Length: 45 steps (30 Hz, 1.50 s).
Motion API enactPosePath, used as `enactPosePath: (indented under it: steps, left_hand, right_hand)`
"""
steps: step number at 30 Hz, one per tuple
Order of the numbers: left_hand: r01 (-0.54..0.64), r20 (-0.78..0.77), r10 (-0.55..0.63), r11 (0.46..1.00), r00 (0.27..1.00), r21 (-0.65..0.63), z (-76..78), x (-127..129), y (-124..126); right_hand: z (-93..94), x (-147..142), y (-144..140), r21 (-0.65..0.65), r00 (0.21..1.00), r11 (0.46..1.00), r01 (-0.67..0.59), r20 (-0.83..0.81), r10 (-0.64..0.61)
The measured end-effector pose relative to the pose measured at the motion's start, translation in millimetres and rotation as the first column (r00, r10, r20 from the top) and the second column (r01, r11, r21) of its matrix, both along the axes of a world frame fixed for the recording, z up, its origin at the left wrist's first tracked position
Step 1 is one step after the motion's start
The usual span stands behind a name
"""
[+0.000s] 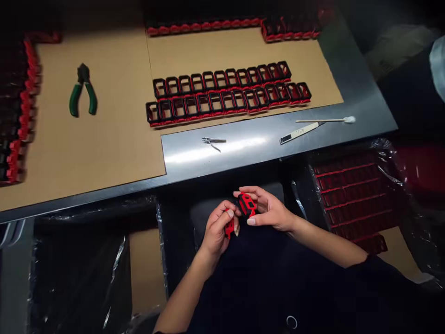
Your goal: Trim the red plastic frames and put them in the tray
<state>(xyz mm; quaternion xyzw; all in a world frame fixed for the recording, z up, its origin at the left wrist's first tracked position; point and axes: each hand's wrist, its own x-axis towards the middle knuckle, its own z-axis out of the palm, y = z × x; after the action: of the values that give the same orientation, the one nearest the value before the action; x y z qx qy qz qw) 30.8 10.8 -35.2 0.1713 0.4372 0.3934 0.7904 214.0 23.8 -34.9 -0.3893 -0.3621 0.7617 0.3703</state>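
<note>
Two hands in view, both below the near edge of the tabletop [243, 148], held over the lap.

Left hand [219, 229]: fingers curled closed, pinching one small red plastic piece [229, 227] between thumb and fingertips. Right hand [267, 208]: fingers half curled around one red-and-black frame part [247, 204], thumb underneath, part resting against the fingers. The two parts sit just beside each other, nearly touching; whether they meet I cannot tell.

On the tabletop, taking the green-handled pliers [82, 90] as landmark:
- One pair of pliers, lying on the brown cardboard sheet [104, 139], jaws pointing away from the person.
- Right of the pliers, two parallel rows of red-and-black frames [225, 95] on a second cardboard sheet; roughly a dozen in the back row, about fourteen in the front row, packed side by side. The exact count is blurred at the ends.
- Farther right and nearer the person, on bare metal: one small metal tweezer-like tool [213, 140], one flat white-and-black blade-like tool [299, 132], one cotton swab [327, 120], the swab just beyond the blade tool.
- Left of the pliers, a column of red frames [24, 106] along the edge, too dark to count.
- Beyond the pliers to the right, one more row of frames [236, 24] at the far edge, uncountable.

Far right of the pliers, below tabletop level, a plastic-lined bin [351, 195] holds stacked red rows, about six layers visible.
</note>
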Motion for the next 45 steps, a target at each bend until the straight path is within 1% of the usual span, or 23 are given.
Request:
enactPosePath:
  steps: [5, 7, 10, 17, 19, 20, 21, 22, 24, 25, 26, 27, 29, 31, 33, 34, 36, 38, 39, 41, 42, 43, 45]
  left_hand:
    - [0.049, -0.061, -0.047, 0.998, 0.997, 0.026, 0.2, -6.2, -10.4]
    - [0.064, -0.076, -0.059, 0.996, 0.995, 0.059, 1.3, -9.7, -12.0]
    - [0.083, -0.09, -0.075, 0.993, 0.993, 0.08, 2.4, -13.8, -12.7]
    - [0.169, -0.176, -0.147, 0.979, 0.973, 0.117, -0.5, -16.2, -12.7]
    - [0.179, -0.228, -0.145, 0.975, 0.963, 0.134, 0.0, -15.8, -12.3]
    - [0.186, -0.277, -0.14, 0.972, 0.95, 0.145, 1.0, -15.7, -12.0]
    - [0.199, -0.344, -0.133, 0.966, 0.929, 0.164, 2.4, -15.8, -11.7]
    - [0.224, -0.425, -0.125, 0.956, 0.897, 0.19, 3.9, -16.1, -11.4]
    - [0.297, -0.592, -0.084, 0.916, 0.801, 0.271, 6.7, -16.9, -10.5]
    - [0.342, -0.657, -0.049, 0.882, 0.752, 0.325, 7.6, -17.2, -10.1]
    - [0.387, -0.701, -0.012, 0.84, 0.713, 0.38, 8.2, -17.5, -9.7]
    - [0.43, -0.727, 0.023, 0.793, 0.687, 0.431, 8.4, -17.5, -9.3]
    - [0.504, -0.749, 0.059, 0.705, 0.66, 0.5, 8.2, -17.1, -8.6]
    - [0.554, -0.759, 0.05, 0.652, 0.65, 0.517, 8.0, -16.8, -7.9]
    - [0.562, -0.761, 0.042, 0.648, 0.648, 0.514, 7.8, -17.7, -7.5]
    - [0.545, -0.757, 0.044, 0.667, 0.652, 0.508, 7.5, -18.5, -7.5]
    - [0.47, -0.739, 0.05, 0.742, 0.672, 0.478, 5.8, -20.8, -8.2]
    - [0.366, -0.683, 0.023, 0.831, 0.73, 0.419, 2.4, -22.9, -10.3]
    - [0.309, -0.629, -0.004, 0.873, 0.778, 0.377, 0.2, -23.4, -12.0]
    - [0.202, -0.47, -0.037, 0.931, 0.882, 0.305, -4.1, -23.4, -16.2]
    - [0.161, -0.393, -0.036, 0.944, 0.919, 0.289, -5.4, -22.8, -18.4]
    - [0.133, -0.34, -0.027, 0.947, 0.94, 0.292, -5.9, -22.1, -20.5]
    - [0.131, -0.332, -0.005, 0.924, 0.943, 0.359, -3.9, -20.5, -23.6]
  right_hand:
    - [7.7, -5.8, -6.5, 0.269, 0.982, 0.959, -0.087, 0.184, 0.038]
    - [8.3, -5.3, -5.0, 0.382, 0.956, 0.913, -0.145, 0.293, 0.029]
    - [7.6, -4.4, -2.1, 0.535, 0.92, 0.815, -0.223, 0.392, -0.006]
    - [3.9, -4.6, 0.6, 0.669, 0.903, 0.695, -0.263, 0.424, -0.067]
    - [5.4, -2.3, -0.3, 0.681, 0.897, 0.679, -0.274, 0.436, -0.074]
    - [6.7, -0.1, -1.2, 0.66, 0.895, 0.7, -0.272, 0.441, -0.068]
    - [8.1, 2.7, -2.2, 0.62, 0.901, 0.744, -0.249, 0.431, -0.058]
    - [9.4, 6.0, -3.2, 0.547, 0.914, 0.811, -0.205, 0.403, -0.042]
    - [11.1, 12.8, -4.9, 0.301, 0.953, 0.947, -0.11, 0.303, 0.014]
    - [11.4, 15.6, -5.4, 0.149, 0.97, 0.985, -0.088, 0.238, 0.051]
    - [11.5, 17.6, -5.6, 0.004, 0.981, 0.996, -0.091, 0.174, 0.089]
    - [11.5, 18.7, -5.7, -0.116, 0.984, 0.987, -0.112, 0.122, 0.126]
    - [11.9, 18.0, -5.6, -0.269, 0.983, 0.951, -0.155, 0.056, 0.176]
    - [13.0, 15.0, -5.7, -0.333, 0.982, 0.929, -0.161, 0.041, 0.185]
    - [14.8, 12.0, -6.1, -0.332, 0.98, 0.93, -0.159, 0.06, 0.189]
    - [15.8, 11.0, -6.5, -0.307, 0.978, 0.938, -0.16, 0.078, 0.192]
    - [18.1, 9.9, -7.3, -0.189, 0.973, 0.971, -0.144, 0.154, 0.174]
    - [20.6, 9.5, -7.8, 0.033, 0.953, 0.988, -0.149, 0.271, 0.134]
    - [21.8, 9.2, -7.9, 0.161, 0.94, 0.973, -0.166, 0.325, 0.107]
    - [23.9, 8.0, -7.3, 0.381, 0.915, 0.897, -0.222, 0.399, 0.057]
    - [24.6, 7.2, -6.8, 0.459, 0.907, 0.852, -0.253, 0.418, 0.044]
    - [25.1, 6.3, -6.2, 0.518, 0.901, 0.81, -0.276, 0.432, 0.032]
    - [25.4, 4.7, -4.9, 0.593, 0.887, 0.739, -0.319, 0.462, 0.012]
